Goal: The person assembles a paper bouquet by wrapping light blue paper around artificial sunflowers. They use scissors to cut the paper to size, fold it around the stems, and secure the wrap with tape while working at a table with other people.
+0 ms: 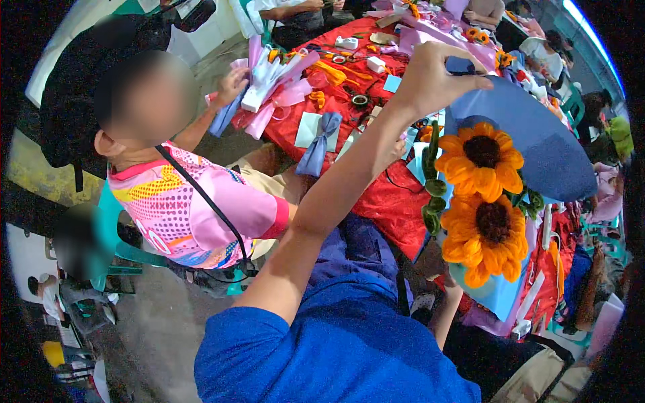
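A bouquet with two orange fuzzy-wire sunflowers [485, 232] is held up at the right, with green leaves [432, 181] along its left side. Behind the flowers stands dark blue wrapping paper [547, 134]; lighter blue paper [500, 299] shows below them. Reaching up across the middle, my left hand [437, 77] pinches the top edge of the dark blue paper between thumb and fingers. Under the bouquet, my right hand [452, 285] grips its lower part, the fingers mostly hidden behind the flowers and paper.
A red-covered table [396, 208] carries tape rolls [360, 101], orange fuzzy wires [334, 72], pale papers and a grey-blue ribbon bow [321, 142]. At my left, a seated person in a pink shirt [195, 195] holds a pink-and-white wrapped bundle [269, 84]. More people sit around the table.
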### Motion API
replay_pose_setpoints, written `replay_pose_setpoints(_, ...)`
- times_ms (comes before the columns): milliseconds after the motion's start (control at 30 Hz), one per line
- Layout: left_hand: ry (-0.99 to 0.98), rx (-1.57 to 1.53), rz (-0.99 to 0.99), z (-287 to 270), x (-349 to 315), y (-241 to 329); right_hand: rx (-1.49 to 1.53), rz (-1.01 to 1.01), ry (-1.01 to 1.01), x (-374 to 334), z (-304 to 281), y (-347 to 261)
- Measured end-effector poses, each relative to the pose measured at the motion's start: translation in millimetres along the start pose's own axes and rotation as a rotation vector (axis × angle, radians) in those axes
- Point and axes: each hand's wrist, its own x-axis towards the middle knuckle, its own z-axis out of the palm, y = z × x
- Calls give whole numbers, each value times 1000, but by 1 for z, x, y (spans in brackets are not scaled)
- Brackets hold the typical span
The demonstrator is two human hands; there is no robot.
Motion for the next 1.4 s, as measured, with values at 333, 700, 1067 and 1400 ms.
replay_pose_setpoints(333,121,-20,-29,-13,0,13,-13,23,-3,-7,12,2)
replay_pose_setpoints(700,409,139,-54,-39,-64,16,4,-59,-100,3,44,-15)
replay_pose_setpoints(1067,36,-347,-1190,26,-297,27,52,18,133,12,29,-18)
replay_pose_setpoints(1400,-180,-217,-561,74,-230,57,132,-49,127,4,30,0)
